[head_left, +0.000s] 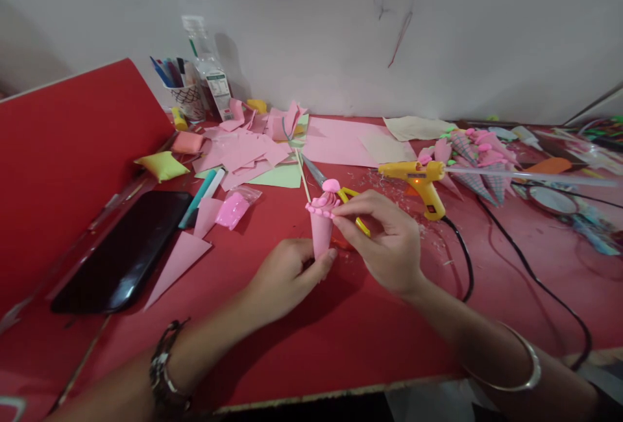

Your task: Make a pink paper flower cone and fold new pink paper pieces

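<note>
Left hand (pixel 287 273): we are grasping the pink cone (pixel 321 230) near its tip. Right hand (pixel 389 240): we are pinching at its beaded rim. Cone is pointing down over red table (pixel 292 360); glue gun (pixel 424 183) is lying rightward.

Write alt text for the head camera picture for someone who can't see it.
A person's left hand holds a small pink cone while the right hand touches its beaded rim, above a red table. A dark-screened phone lies to the left; a yellow glue gun and more cones lie right.
</note>
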A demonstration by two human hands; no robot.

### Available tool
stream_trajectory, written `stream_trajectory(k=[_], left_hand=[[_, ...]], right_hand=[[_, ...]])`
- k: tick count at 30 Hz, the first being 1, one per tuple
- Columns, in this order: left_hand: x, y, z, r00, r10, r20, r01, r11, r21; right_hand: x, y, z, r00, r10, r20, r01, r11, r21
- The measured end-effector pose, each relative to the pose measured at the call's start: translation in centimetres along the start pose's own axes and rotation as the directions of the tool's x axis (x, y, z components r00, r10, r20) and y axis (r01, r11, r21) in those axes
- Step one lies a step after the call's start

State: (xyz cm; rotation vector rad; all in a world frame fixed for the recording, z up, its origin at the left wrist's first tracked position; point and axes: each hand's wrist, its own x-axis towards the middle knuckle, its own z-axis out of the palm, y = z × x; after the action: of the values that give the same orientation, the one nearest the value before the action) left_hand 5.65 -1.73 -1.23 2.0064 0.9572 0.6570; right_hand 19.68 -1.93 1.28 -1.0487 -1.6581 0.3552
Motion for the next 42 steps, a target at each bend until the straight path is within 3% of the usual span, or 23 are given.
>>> stream_trajectory(k=[9, 19, 26, 30, 34, 36, 38, 42], left_hand=[[0.0, 0.4, -0.3, 1.000, 0.024, 0.001, -0.024, 0.997, 0.068], [0.0, 0.1, -0.2, 0.999, 0.040, -0.005, -0.040, 0.999, -0.022], [0.0, 0.2, -0.3, 0.999, 0.029, 0.030, -0.030, 0.999, 0.017], [0.0, 0.2, -0.2, 1.000, -0.020, 0.020, 0.022, 0.992, -0.127], [0.3, 0.2, -0.4, 0.972, -0.233, 0.020, 0.222, 0.894, -0.389], [0.4, 0.2, -0.7, 0.946, -0.323, -0.027, 0.267, 0.823, -0.502], [0.6, 0.1, -1.0, 0.925, -0.370, -0.087, 0.242, 0.749, -0.617], [0.9, 0.0, -1.1, 0.912, -0.401, -0.089, 0.167, 0.560, -0.811]], right_hand=[[-0.1, 0.4, 0.4, 0.990, 0.137, 0.024, -0.139, 0.981, 0.139], [-0.1, 0.4, 0.3, 0.986, 0.155, 0.056, -0.164, 0.956, 0.243], [0.0, 0.4, 0.4, 0.983, 0.174, 0.054, -0.182, 0.959, 0.218], [-0.1, 0.4, 0.3, 0.986, 0.160, 0.046, -0.166, 0.956, 0.242], [-0.2, 0.4, 0.2, 0.990, 0.138, 0.032, -0.142, 0.967, 0.212], [-0.3, 0.3, 0.1, 0.994, 0.078, 0.071, -0.089, 0.982, 0.165], [-0.4, 0.3, 0.2, 0.983, -0.015, 0.185, -0.006, 0.993, 0.115], [-0.8, 0.4, 0.6, 0.894, -0.138, 0.426, 0.155, 0.988, -0.006]])
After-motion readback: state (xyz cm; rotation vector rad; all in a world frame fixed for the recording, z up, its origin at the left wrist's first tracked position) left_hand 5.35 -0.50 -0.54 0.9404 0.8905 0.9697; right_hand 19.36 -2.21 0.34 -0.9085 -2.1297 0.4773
